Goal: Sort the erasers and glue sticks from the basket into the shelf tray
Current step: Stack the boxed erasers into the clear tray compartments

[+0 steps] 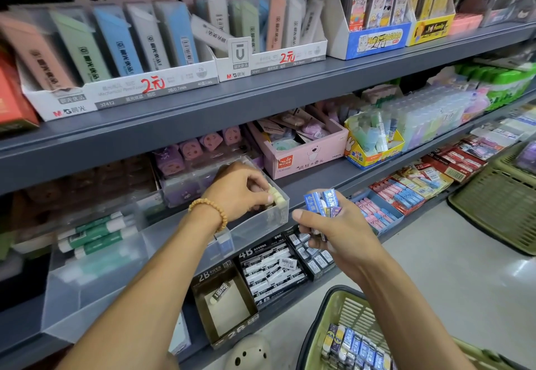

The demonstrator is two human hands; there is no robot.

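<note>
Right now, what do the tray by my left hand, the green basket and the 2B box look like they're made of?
Tray: clear, slightly frosted plastic, since items show through its walls.
Basket: moulded matte plastic, judging by its slotted walls and thick rim.
2B box: printed cardboard, by its folded flaps and plain inside.
The left hand pinches pale erasers, seemingly matte rubber or vinyl.

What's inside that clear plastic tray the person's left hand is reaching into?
In the clear tray, pale yellowish erasers stand in a row at the front corner, where the left hand pinches one. Something dark lies lower down. The hand and frosted walls hide the rest.
</note>
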